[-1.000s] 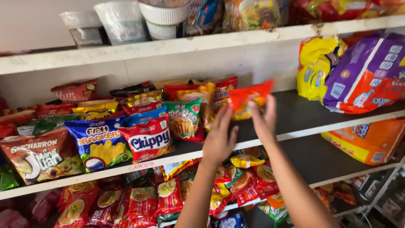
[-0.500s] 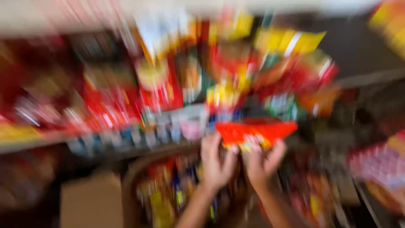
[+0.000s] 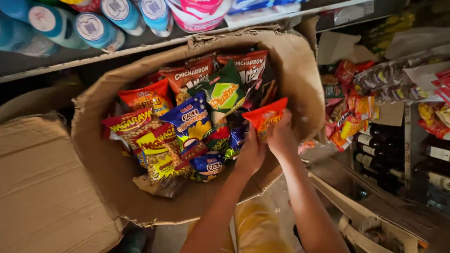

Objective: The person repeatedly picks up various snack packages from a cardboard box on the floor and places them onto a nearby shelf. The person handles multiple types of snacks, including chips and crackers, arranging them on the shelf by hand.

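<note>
Both forearms rise from the lower centre of the frame, hands side by side. The left hand (image 3: 251, 154) and the right hand (image 3: 281, 137) have their fingers clamped on a small orange-red snack packet (image 3: 266, 117), held just right of centre over the open cardboard box (image 3: 101, 154). The box fills the middle of the frame and holds a loose pile of snack bags (image 3: 187, 117) in red, blue, yellow and green. A shelf (image 3: 28, 63) of round tubs (image 3: 91, 28) runs along the upper left.
</note>
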